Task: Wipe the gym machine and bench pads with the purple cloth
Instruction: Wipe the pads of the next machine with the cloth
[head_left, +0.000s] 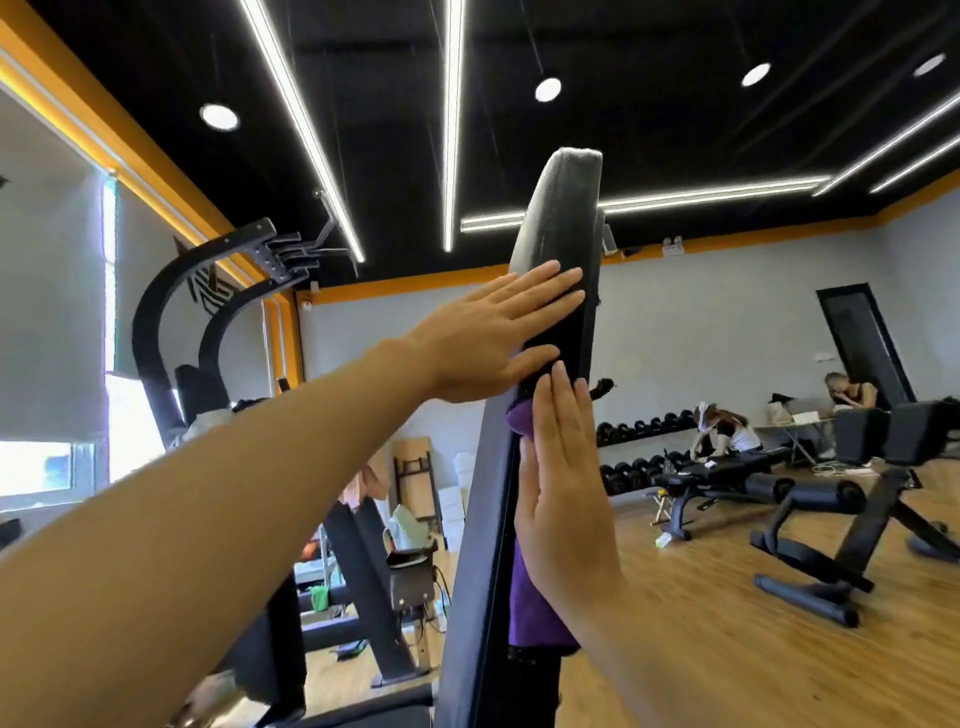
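I stand close to a tall, upright black vinyl back pad (558, 228) on a gym machine, seen almost edge-on, and I have one of my hands on each side of it. My left hand (488, 332) lies flat against the near face of the pad, fingers straight and together, gripping nothing; I judge it is there to brace the pad so it does not swing away while I press from the other side. My right hand (563, 488) is also open, palm flat and fingers pointing up, pressing the purple microfibre cloth (535, 608) against the pad's narrow edge. The cloth sits sandwiched between my palm and the pad, a bunched bit showing just above my fingers' base and a longer fold hanging below my wrist. A flat palm spreads the pressure, which should let the cloth slide along the edge rather than snag. The upper stretch of the pad, above my left fingertips, looks like the part not yet covered, so I take it the wipe should run upward. Behind, on the wooden floor (727, 623), a black flat bench (727, 470) and other padded frames stand well apart from me, and two people are busy near the far wall.
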